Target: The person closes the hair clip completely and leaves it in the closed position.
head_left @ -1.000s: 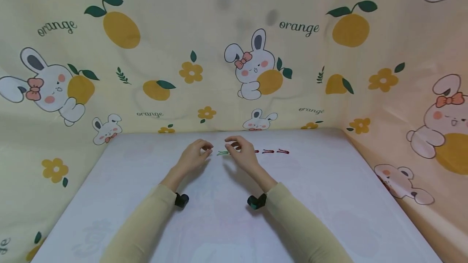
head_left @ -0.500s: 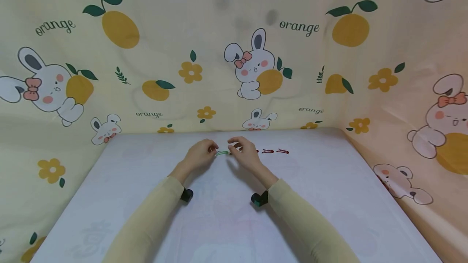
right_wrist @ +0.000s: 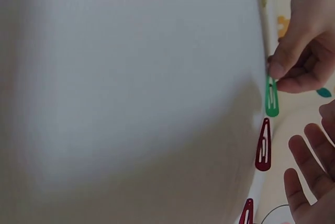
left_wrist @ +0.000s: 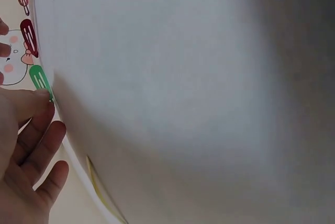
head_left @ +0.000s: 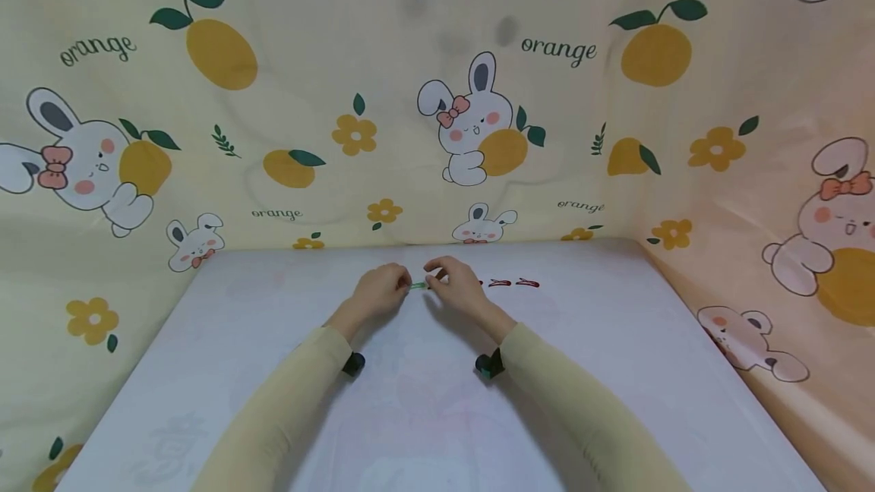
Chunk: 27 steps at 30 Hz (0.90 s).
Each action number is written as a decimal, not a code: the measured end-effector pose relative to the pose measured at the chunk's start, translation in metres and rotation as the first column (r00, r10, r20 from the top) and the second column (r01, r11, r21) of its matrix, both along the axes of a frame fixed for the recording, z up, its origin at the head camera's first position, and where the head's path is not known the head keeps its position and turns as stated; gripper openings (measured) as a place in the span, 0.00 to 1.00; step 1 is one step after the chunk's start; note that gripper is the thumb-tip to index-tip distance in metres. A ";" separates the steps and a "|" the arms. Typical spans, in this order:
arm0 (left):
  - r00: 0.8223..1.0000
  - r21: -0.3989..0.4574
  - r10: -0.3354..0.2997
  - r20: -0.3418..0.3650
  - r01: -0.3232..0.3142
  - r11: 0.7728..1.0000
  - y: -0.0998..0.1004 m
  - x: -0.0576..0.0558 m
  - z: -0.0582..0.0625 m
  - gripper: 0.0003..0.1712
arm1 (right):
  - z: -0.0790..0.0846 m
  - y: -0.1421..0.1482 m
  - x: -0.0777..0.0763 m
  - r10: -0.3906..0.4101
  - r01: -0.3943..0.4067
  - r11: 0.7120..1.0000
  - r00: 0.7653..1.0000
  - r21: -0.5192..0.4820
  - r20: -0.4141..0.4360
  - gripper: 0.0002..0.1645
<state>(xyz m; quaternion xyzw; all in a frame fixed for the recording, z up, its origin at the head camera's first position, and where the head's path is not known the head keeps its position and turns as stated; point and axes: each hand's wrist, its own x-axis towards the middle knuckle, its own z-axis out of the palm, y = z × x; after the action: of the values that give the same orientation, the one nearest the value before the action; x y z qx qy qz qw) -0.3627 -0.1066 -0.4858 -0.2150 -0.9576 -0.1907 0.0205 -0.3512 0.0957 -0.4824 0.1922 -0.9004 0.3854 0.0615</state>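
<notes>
A green snap hair clip (head_left: 418, 286) lies on the table, its narrow end pinched between the thumb and a finger of my left hand (head_left: 380, 291), as the left wrist view of the left hand (left_wrist: 32, 135) confirms. Beside its wide end sits a dark red hair clip (right_wrist: 264, 148), mostly hidden behind my right hand in the head view. My right hand (head_left: 459, 287) hovers close by with its fingers apart and loosely bent; nothing is held there. In the right wrist view the fingers of the right hand (right_wrist: 311, 174) show beside that red clip, not gripping it.
More dark red hair clips continue the row to the right, including one hair clip (head_left: 500, 282) and an end hair clip (head_left: 527, 282). They lie on a white-covered table (head_left: 424, 401). A curtain (head_left: 383, 59) printed with rabbits and oranges hangs behind and at both sides.
My left hand has moved right to the green clip and taken hold of its narrow end. My right hand has shifted slightly right and otherwise stays much the same.
</notes>
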 end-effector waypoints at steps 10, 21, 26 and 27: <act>0.999 -0.025 -0.006 -0.048 0.005 1.000 0.002 -0.002 -0.003 0.03 | -0.005 -0.003 -0.009 0.029 -0.038 0.980 0.998 0.196 0.049 0.14; 0.997 0.028 -0.011 -0.077 0.014 1.000 0.005 0.004 -0.003 0.06 | -0.008 -0.010 -0.006 0.061 -0.052 0.967 0.998 0.250 -0.027 0.13; 0.996 0.041 0.000 -0.090 0.004 0.999 0.005 0.006 -0.002 0.06 | -0.007 -0.013 -0.005 0.047 -0.029 0.964 0.997 0.266 -0.060 0.11; 0.996 0.042 0.002 -0.092 0.001 0.999 0.005 0.006 -0.002 0.06 | -0.007 -0.014 -0.005 0.045 -0.025 0.964 0.997 0.266 -0.066 0.10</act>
<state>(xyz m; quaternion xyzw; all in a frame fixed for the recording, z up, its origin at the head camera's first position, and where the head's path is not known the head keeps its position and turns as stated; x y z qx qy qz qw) -0.3564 -0.1015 -0.4874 -0.2229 -0.9515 -0.2005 0.0693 -0.3557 0.0821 -0.4896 0.2283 -0.9375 0.2556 0.0608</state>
